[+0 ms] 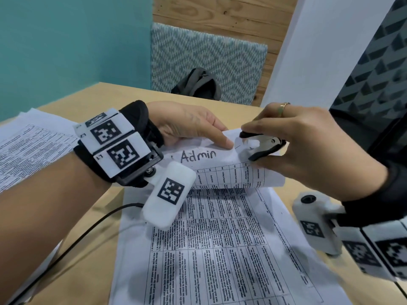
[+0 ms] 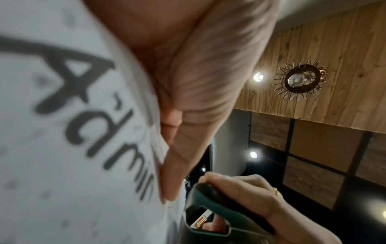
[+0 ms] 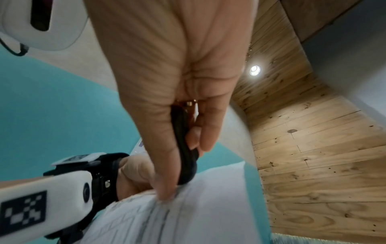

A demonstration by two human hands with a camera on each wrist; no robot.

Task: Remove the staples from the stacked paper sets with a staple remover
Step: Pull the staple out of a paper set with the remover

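A light wooden table [image 1: 105, 95] stands in front of a plain teal wall [image 1: 72, 40]. Behind the table there is a bench back with teal and white zigzag fabric [image 1: 209, 60], and a dark grey backpack [image 1: 198, 84] leans on it. Above the bench the wall is made of pale wooden planks [image 1: 220, 14]. At the right a white column [image 1: 319, 47] rises. The ceiling is also wooden planks [image 2: 334, 57], with a round sunburst metal lamp [image 2: 299, 79] and small recessed spotlights [image 2: 258, 76].
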